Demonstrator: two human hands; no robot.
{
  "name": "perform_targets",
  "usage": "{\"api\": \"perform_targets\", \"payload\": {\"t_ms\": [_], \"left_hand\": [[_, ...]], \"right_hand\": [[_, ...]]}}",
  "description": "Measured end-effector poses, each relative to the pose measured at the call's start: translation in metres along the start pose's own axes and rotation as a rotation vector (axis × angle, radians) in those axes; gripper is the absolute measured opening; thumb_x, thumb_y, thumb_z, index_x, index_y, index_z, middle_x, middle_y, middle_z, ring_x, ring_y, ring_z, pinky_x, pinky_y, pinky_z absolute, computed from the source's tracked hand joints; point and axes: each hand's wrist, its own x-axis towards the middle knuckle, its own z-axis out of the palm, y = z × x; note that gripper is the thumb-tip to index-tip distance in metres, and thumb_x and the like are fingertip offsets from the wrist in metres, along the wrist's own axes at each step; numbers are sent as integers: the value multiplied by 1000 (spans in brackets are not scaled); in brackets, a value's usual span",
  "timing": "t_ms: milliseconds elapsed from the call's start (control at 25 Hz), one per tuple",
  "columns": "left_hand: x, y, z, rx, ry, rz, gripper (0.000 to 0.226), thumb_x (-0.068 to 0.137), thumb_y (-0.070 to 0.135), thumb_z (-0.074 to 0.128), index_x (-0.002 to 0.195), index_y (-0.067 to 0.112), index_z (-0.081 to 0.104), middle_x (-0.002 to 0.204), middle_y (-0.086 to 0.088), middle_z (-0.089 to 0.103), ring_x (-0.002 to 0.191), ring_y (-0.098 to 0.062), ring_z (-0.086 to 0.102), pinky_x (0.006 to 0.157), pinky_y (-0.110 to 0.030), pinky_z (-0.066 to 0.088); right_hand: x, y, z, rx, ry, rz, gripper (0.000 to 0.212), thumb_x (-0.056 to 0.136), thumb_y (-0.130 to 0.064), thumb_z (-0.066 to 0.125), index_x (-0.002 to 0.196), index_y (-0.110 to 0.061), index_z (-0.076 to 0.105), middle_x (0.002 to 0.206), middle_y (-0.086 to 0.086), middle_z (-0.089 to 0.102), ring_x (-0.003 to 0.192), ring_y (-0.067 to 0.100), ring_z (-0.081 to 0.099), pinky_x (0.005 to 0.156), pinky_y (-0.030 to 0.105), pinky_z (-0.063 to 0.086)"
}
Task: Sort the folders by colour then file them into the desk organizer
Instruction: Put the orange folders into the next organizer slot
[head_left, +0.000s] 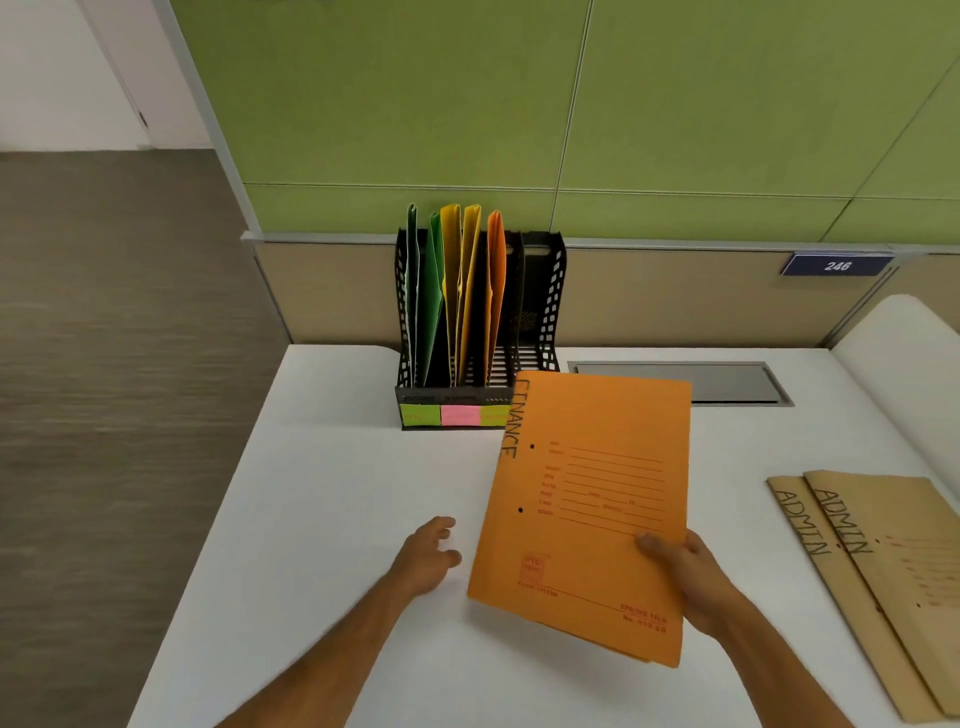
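Note:
My right hand (680, 571) grips the right edge of an orange folder (587, 499) marked FINANCE, held above the desk in front of the organizer. My left hand (428, 553) hovers just left of that folder, fingers relaxed and holding nothing. The black desk organizer (545, 312) stands at the back of the white desk (322, 493). It holds two green folders (431, 291), two yellow folders (462, 280) and one orange folder (496, 280), standing upright. Its rightmost slot holds no folder. Sticky labels (457, 415) in green, pink and yellow line its front.
Two brown folders (883, 571) marked ADMIN lie overlapping on the desk at the right. A grey metal cable hatch (685, 382) is set in the desk behind the held folder. Green partition panels rise behind the desk. The desk's left edge drops to carpet floor.

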Motion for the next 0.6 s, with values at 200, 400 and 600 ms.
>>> {"api": "perform_targets", "payload": {"t_ms": [200,400,600], "left_hand": [[32,12,-7,245,-15,28,70,91,13,67,154,19,37,160,-3,36,146,-20,36,116,-27,31],[73,27,-24,389,-12,-2,78,92,17,68,158,19,27,167,-5,18,153,-24,19,123,-37,22],[110,39,-40,673,37,-183,106,86,30,74,159,36,-3,165,-3,-26,152,-41,-14,114,-68,23]], "right_hand": [[2,-27,9,-31,235,-211,23,93,-36,63,114,-45,67,115,-1,75,95,30,75,64,46,62],[29,-80,45,-74,330,-364,22,94,-40,61,105,-58,65,110,-16,75,91,16,76,63,34,62],[67,-129,83,-109,421,-525,21,93,-47,59,104,-64,62,108,-26,72,95,7,73,68,28,60]]}}
